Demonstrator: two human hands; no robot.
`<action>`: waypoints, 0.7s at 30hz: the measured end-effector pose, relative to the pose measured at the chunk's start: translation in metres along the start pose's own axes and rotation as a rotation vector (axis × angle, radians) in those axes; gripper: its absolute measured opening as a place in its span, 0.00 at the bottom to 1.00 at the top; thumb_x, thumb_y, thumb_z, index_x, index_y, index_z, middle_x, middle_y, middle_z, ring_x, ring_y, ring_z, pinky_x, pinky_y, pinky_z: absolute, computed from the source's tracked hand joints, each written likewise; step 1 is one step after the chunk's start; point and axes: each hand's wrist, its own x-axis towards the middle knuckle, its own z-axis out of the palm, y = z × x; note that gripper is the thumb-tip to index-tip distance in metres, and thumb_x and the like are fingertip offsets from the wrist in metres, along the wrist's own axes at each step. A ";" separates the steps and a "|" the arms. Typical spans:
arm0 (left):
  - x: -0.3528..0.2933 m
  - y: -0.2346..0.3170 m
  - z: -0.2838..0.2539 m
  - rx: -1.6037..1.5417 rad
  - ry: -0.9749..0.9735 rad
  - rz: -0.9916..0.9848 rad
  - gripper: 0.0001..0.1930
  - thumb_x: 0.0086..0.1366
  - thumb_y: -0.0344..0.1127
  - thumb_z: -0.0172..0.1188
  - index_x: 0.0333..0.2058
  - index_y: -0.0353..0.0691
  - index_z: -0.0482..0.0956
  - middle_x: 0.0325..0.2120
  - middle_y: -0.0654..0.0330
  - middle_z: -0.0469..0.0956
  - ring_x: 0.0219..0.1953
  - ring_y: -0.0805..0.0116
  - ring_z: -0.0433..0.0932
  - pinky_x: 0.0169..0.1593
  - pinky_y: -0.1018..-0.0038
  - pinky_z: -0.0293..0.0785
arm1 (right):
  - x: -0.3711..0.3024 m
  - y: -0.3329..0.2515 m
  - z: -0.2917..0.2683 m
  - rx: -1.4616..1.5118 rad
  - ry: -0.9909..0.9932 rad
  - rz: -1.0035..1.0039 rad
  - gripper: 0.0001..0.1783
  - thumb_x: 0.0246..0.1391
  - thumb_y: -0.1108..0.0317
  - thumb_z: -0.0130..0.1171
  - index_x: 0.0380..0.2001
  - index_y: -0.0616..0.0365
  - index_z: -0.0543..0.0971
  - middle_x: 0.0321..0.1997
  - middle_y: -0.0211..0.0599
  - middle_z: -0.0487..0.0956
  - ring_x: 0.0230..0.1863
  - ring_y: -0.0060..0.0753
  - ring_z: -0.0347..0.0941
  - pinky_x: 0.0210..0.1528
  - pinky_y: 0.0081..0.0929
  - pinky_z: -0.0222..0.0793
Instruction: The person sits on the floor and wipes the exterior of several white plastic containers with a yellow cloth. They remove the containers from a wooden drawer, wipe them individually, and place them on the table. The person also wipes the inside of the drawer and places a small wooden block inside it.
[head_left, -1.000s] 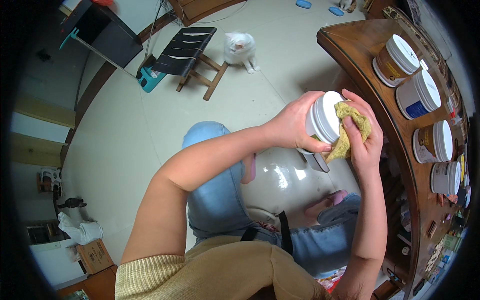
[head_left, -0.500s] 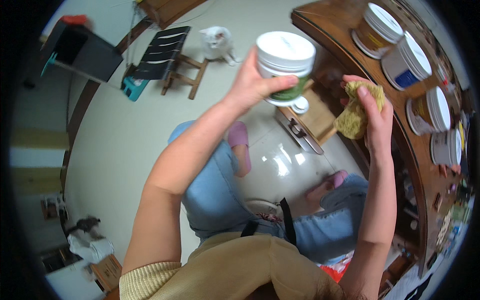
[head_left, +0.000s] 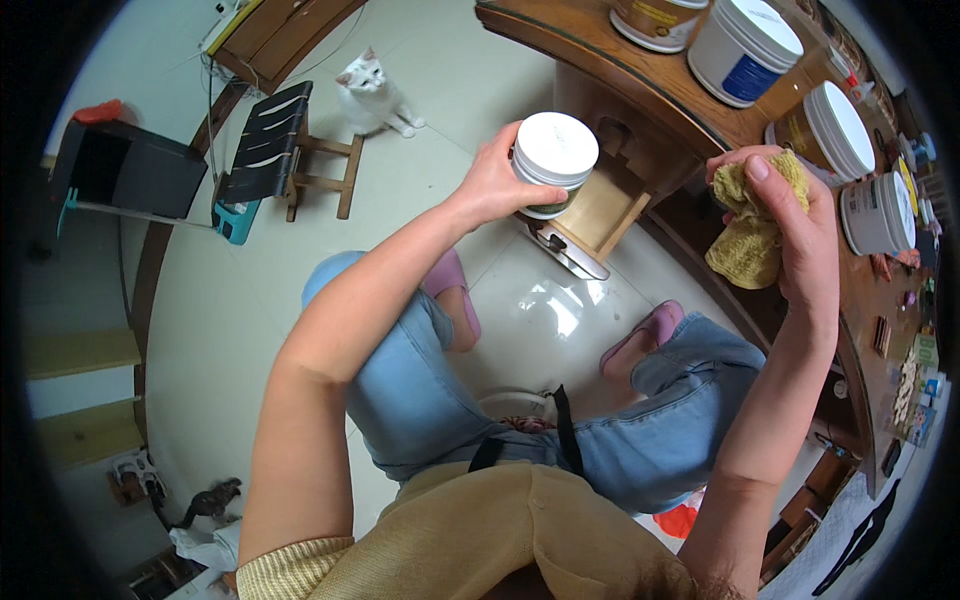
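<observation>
My left hand (head_left: 497, 180) is wrapped round a white-lidded tub (head_left: 556, 150), held up in front of me above an open drawer (head_left: 610, 205). The lid is on, and most of the tub's side is hidden by my thumb and the steep view. Over by the desk edge, my right hand (head_left: 800, 215) grips a crumpled yellow cloth (head_left: 748, 250), part of which hangs below the fingers. Beyond that hand, on the wooden desk (head_left: 570, 28), stand several similar tubs, among them one with a blue label (head_left: 743, 55) and a brown one (head_left: 825, 130).
A white cat (head_left: 372, 95) sits on the floor beside a black-topped wooden folding stool (head_left: 268, 140). A dark box (head_left: 130, 165) is at far left. Another dark animal (head_left: 210, 502) is low at left. Small items (head_left: 905, 395) lie along the desk at right.
The view has shifted toward the desk. My left hand has brought the tub a little lower, and my right hand with the cloth now appears farther right. Both grips stay the same.
</observation>
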 end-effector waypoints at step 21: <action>0.045 -0.075 0.154 0.185 0.093 -0.206 0.46 0.39 0.42 0.77 0.55 0.37 0.61 0.46 0.47 0.76 0.51 0.51 0.76 0.54 0.63 0.73 | -0.042 0.015 -0.028 -0.042 0.096 0.073 0.17 0.54 0.60 0.61 0.37 0.65 0.81 0.38 0.37 0.81 0.39 0.23 0.75 0.43 0.20 0.68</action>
